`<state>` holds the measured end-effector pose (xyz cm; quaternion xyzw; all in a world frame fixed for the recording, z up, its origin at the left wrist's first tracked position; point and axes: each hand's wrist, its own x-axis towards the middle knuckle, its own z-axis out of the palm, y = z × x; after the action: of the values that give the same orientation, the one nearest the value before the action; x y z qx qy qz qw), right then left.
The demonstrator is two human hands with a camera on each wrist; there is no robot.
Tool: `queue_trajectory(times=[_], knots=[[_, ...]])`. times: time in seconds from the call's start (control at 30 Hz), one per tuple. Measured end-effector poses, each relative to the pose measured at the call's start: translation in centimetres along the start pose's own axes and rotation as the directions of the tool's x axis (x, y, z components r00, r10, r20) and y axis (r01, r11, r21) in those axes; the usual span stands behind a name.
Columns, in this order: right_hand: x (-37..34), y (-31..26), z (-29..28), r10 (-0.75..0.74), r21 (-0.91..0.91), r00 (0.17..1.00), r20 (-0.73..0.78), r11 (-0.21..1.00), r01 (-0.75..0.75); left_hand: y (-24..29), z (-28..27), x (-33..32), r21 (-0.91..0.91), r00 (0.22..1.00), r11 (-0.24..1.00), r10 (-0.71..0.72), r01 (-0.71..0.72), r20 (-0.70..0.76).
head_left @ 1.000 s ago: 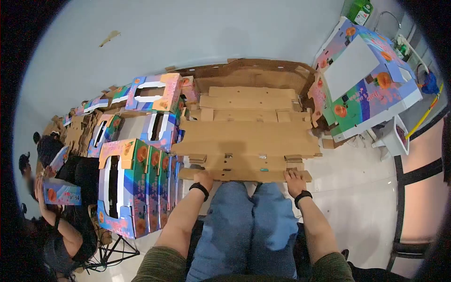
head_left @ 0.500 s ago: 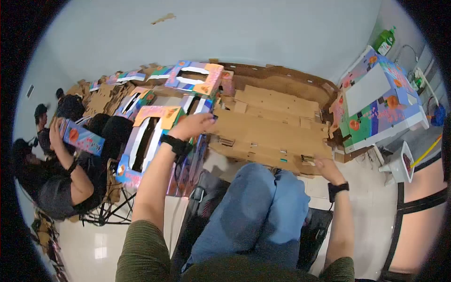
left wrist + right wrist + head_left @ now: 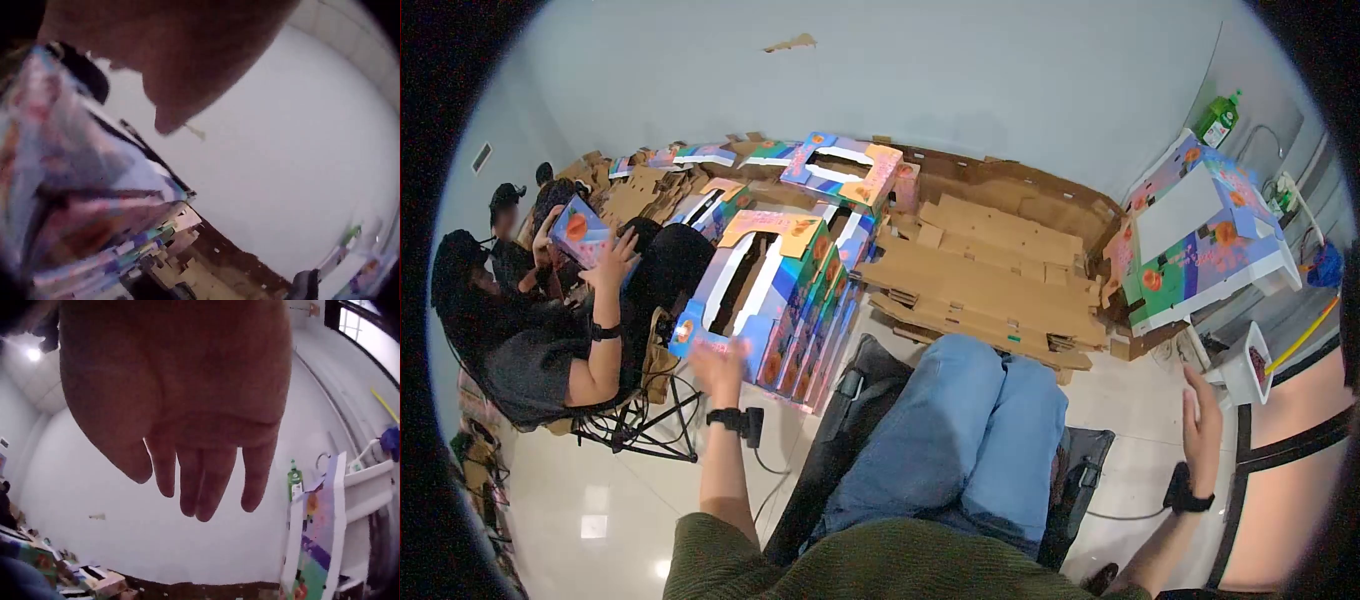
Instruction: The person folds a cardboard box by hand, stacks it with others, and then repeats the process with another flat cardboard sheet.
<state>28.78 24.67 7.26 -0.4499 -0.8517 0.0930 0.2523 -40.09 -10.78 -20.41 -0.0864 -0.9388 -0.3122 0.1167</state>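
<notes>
My left hand (image 3: 720,372), blurred by motion, is raised beside the lower front corner of a standing stack of printed cartons (image 3: 745,270). In the left wrist view its thumb shows apart, with a printed carton (image 3: 94,156) close below the hand. Off to the right, over the floor, my right hand (image 3: 1202,428) is held up with straight fingers and nothing in it. The right wrist view shows its palm (image 3: 187,394) and extended fingers. A layered pile of flat brown cardboard (image 3: 985,275) lies in front of my knees, touched by neither hand.
Seated people (image 3: 540,320) are on the left, one holding a small printed carton (image 3: 580,232). A large printed carton (image 3: 1210,235) stands at the right near a green bottle (image 3: 1218,118). Below it is a white bin (image 3: 1248,365). Cables trail from my wrist bands.
Both hands have left the front edge of the cardboard pile. The left passed over the cartons and came back to their near corner; the right swung out right. The head view has turned left.
</notes>
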Motion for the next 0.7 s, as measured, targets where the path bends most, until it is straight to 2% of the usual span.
queue_trajectory(times=[0.03, 0.1, 0.13, 0.17, 0.27, 0.3, 0.37, 0.4, 0.53, 0.6, 0.7], knots=[[-1.1, -0.2, -0.7, 0.036, 0.025, 0.999, -0.013, 0.999, -0.035, -5.0, 2.1, 1.4, -0.217, 0.997, 0.973, -0.067, 0.075, 0.042], [-3.5, -0.6, -1.3, 0.112, 0.056, 0.993, -0.024, 0.992, -0.110, -6.6, 1.9, 0.7, -0.536, 0.930, 0.769, -0.210, 0.347, 0.301], [-4.6, -0.8, -1.2, 0.135, 0.055, 0.991, -0.005, 0.989, -0.135, -4.2, -0.7, -1.1, -0.592, 0.831, 0.603, -0.247, 0.535, 0.499], [-5.6, -1.0, -0.8, 0.161, 0.054, 0.987, 0.008, 0.985, -0.162, -2.2, -2.2, -1.9, -0.581, 0.697, 0.412, -0.227, 0.701, 0.680], [-8.1, -2.2, 0.4, 0.217, 0.100, 0.975, 0.044, 0.970, -0.221, -2.0, -0.7, -2.0, -0.555, 0.584, 0.184, -0.319, 0.811, 0.747], [-8.6, -2.6, 0.8, 0.222, 0.125, 0.973, 0.055, 0.966, -0.227, -3.2, 0.1, -1.5, -0.548, 0.574, 0.172, -0.254, 0.819, 0.779], [-9.5, -2.6, 1.5, 0.205, 0.143, 0.976, 0.068, 0.967, -0.213, -5.9, 3.2, 0.1, -0.660, 0.674, 0.139, -0.154, 0.739, 0.722], [-9.8, -2.6, 1.7, 0.204, 0.149, 0.976, 0.070, 0.966, -0.213, -5.2, 3.2, 0.1, -0.712, 0.721, 0.113, -0.111, 0.693, 0.684], [-9.8, -2.7, 2.3, 0.175, 0.194, 0.982, 0.068, 0.963, -0.185, -1.6, -0.7, -1.2, -0.636, 0.665, 0.197, -0.258, 0.746, 0.701], [-9.8, -3.0, 2.3, 0.165, 0.210, 0.984, 0.070, 0.962, -0.176, -3.1, 1.4, 0.7, -0.672, 0.690, 0.159, -0.175, 0.723, 0.702], [-10.0, -3.1, 2.7, 0.153, 0.239, 0.986, 0.071, 0.957, -0.165, -1.5, 1.1, 0.6, -0.709, 0.722, 0.140, -0.110, 0.691, 0.683]])
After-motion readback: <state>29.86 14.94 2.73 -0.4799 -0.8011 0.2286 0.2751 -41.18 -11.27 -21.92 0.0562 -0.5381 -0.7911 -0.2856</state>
